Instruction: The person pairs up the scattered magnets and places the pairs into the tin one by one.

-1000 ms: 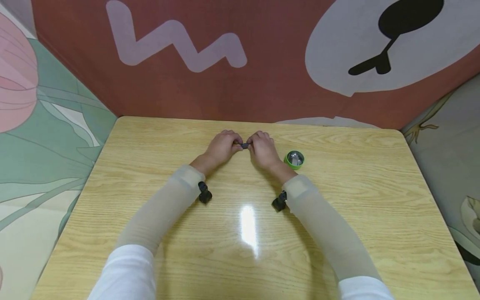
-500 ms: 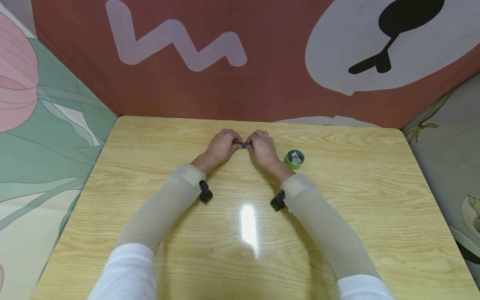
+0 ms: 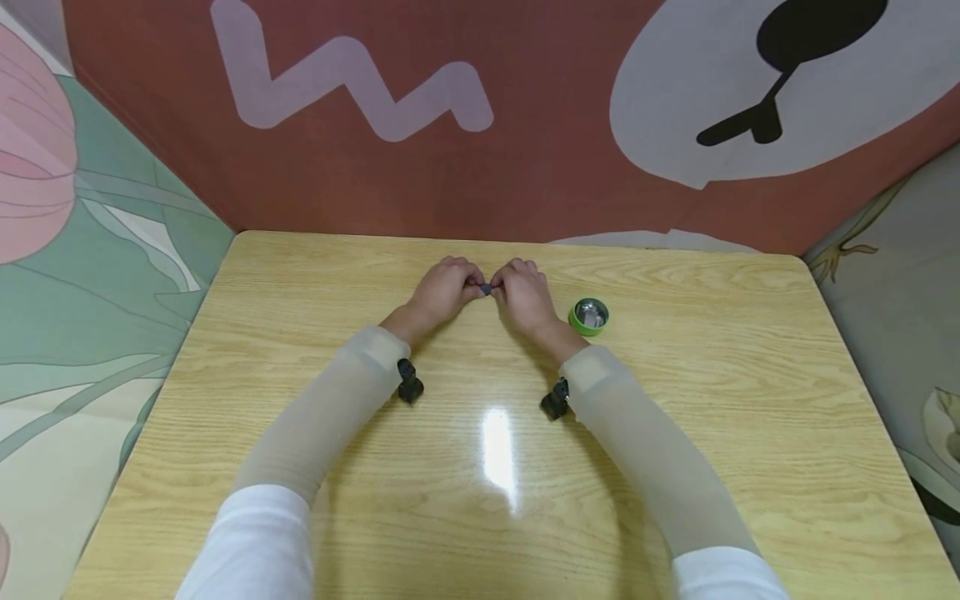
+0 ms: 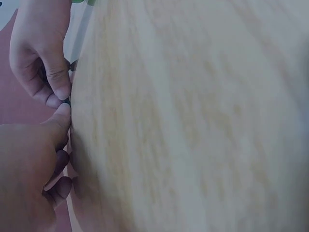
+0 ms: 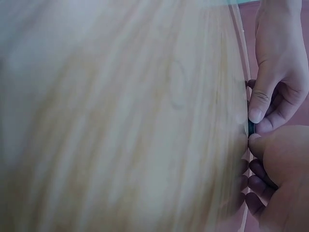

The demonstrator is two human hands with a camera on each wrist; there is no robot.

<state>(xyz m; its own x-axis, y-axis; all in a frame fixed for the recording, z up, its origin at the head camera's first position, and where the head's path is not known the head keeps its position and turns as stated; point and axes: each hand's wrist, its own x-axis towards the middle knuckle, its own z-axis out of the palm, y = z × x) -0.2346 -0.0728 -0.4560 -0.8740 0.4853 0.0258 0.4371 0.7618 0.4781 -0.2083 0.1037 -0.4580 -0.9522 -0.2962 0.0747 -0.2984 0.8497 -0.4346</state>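
Note:
Both hands meet near the table's far edge in the head view, with a small dark piece [image 3: 486,289] between their fingertips. The left hand [image 3: 444,289] pinches one end between thumb and fingers. From the other side, the right hand [image 3: 525,296] pinches it too. In the right wrist view the piece [image 5: 251,127] is a short, dark, narrow strip between the thumb tips. Only a sliver of the piece [image 4: 67,101] shows in the left wrist view. Fingers hide most of it, so its kind cannot be told.
A small round green container [image 3: 589,317] with a shiny metallic inside stands right of the right hand. The wooden table [image 3: 360,517] ends at a red patterned backdrop [image 3: 375,183] just beyond the hands. Dark wrist cameras [image 3: 409,383] jut out below the forearms.
The hands stay almost in place. The dark piece between them shifts slightly left and its visible part looks a little smaller, as if tilted.

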